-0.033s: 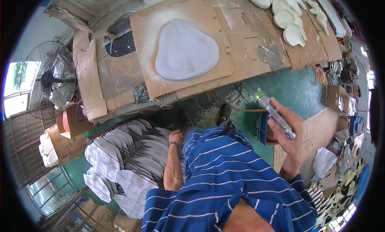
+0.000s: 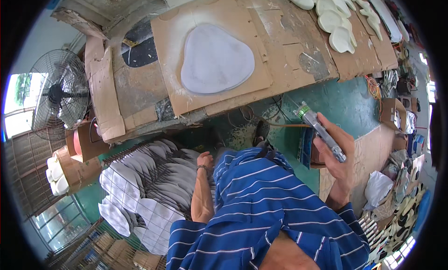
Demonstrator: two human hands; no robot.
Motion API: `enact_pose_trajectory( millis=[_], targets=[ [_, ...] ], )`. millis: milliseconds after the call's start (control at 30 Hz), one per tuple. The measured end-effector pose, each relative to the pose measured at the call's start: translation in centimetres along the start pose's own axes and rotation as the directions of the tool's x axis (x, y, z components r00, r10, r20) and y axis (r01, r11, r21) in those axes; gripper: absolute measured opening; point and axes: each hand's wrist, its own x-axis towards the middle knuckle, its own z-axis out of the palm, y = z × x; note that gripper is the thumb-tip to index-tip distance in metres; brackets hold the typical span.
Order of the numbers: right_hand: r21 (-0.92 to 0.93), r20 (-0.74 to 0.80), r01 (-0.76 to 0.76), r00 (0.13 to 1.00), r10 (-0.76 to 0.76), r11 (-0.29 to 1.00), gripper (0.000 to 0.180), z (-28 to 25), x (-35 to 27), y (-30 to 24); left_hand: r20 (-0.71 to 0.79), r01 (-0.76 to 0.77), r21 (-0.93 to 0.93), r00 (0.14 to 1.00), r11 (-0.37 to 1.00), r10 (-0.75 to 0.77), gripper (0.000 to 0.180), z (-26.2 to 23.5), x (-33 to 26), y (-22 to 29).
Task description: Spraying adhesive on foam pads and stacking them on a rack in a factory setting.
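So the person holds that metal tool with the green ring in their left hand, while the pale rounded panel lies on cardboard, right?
Not quite: the head view shows the metal tool in the right hand. The pale panel does lie on cardboard.

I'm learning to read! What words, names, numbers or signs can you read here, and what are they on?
None that I can read clearly.
Box below the fan: any marks are too small and blurred.
Silver tool in the right hand: too small to tell.
White piece: no letters show.
Shirt: just stripes.
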Motion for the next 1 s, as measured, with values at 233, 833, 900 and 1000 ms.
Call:
enact_pose_trajectory(
  millis=[233, 833, 900, 1000],
  targets=[
    [0.098, -0.033, -0.174, 0.983, 0.178, 0.98, 0.051, -1.5, -2.4, 1.1, -0.053, -0.233, -0.039, 0.972, 0.972, 0.231, 0.033, 0.5, 0.8, 2.6],
    [0.078, 0.078, -0.12, 0.99, 0.114, 0.99, 0.057, -1.3, -3.9, 0.9, -0.453, -0.524, 0.568, 0.445, 0.635, 0.773, 0.03, 8.8, -0.9, 30.8],
    [0.085, 0.031, -0.175, 0.984, 0.173, 0.981, 0.055, -1.1, -4.2, 1.0, -0.395, -0.433, 0.661, 0.494, 0.613, 0.774, 0.028, 8.5, -1.5, 31.6],
    [0.102, -0.081, -0.174, 0.98, 0.182, 0.98, 0.054, -0.8, -4.4, 1.0, -0.374, -0.435, 0.698, 0.457, 0.569, 0.807, 0.032, 8.1, -1.4, 32.2]
  ],
)
